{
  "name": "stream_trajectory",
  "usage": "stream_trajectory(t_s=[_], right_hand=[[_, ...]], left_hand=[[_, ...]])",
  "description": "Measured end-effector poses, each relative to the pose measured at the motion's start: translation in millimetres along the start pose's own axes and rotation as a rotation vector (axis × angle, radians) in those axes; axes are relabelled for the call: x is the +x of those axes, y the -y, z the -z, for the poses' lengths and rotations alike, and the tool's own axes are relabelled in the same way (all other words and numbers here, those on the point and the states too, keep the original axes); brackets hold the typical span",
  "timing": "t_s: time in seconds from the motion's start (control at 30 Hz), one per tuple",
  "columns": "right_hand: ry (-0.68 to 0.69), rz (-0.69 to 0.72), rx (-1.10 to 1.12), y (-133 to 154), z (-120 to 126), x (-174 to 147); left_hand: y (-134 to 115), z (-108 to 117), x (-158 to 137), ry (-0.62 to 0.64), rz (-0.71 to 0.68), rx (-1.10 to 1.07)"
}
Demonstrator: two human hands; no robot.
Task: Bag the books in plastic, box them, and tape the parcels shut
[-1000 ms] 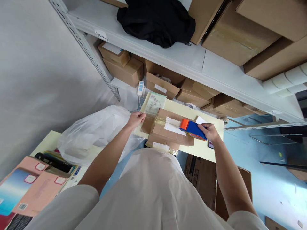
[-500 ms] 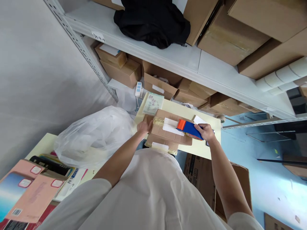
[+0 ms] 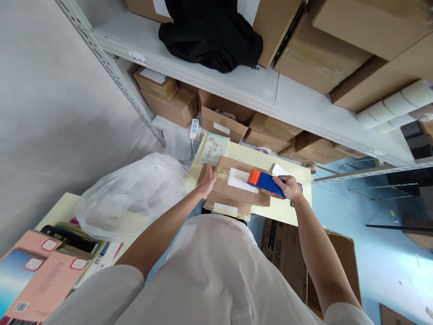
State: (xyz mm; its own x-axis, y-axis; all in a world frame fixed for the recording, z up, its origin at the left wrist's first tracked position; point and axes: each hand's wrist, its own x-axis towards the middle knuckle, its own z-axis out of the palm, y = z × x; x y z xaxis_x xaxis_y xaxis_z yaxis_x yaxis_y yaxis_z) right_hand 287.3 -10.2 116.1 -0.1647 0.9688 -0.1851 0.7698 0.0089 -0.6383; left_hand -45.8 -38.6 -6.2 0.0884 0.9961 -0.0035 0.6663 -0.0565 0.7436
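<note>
My right hand (image 3: 288,186) is wrapped round a blue and orange tape dispenser (image 3: 269,183), which lies over the right part of a brown cardboard box (image 3: 228,187). A white label and a strip of shiny clear tape show on the top of this box. At its left end is my left hand (image 3: 207,181), fingers stretched out and thumb by the taped edge. A second taped carton (image 3: 226,209) with a white label sits close to my body, partly under the first box.
The boxes stand on a pale yellow table (image 3: 282,209), with a greenish printed packet (image 3: 215,148) at its back left. A large translucent plastic bag (image 3: 131,194) lies to the left. Shelves (image 3: 267,85) full of cartons rise behind; an open carton (image 3: 333,266) stands at right.
My left hand has loosened from the box's left end, its fingers now straighter and raised. My right hand and the tape dispenser have stayed nearly where they were.
</note>
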Motion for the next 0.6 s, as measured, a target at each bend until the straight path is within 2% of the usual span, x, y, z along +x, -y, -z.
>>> stream_trajectory(t_s=[0.07,0.17,0.23,0.4,0.5,0.6], right_hand=[[-0.001,-0.002,0.003,-1,1,1],[0.017,0.005,-0.005,-1,2,2],[0.060,0.019,-0.022,2,2,5],[0.107,0.054,-0.110,2,11,11],[0.092,0.040,-0.157,-22,35,5],[0.081,-0.039,-0.139,-66,57,-6]], left_hand=[[-13,11,-2,0.037,-0.143,0.067],[-36,18,2,0.173,-0.309,0.211],[-46,16,5,0.232,-0.306,0.303],[-46,9,5,0.215,-0.276,0.423],[-46,10,4,0.223,-0.272,0.462],[-48,11,5,0.232,-0.259,0.495]])
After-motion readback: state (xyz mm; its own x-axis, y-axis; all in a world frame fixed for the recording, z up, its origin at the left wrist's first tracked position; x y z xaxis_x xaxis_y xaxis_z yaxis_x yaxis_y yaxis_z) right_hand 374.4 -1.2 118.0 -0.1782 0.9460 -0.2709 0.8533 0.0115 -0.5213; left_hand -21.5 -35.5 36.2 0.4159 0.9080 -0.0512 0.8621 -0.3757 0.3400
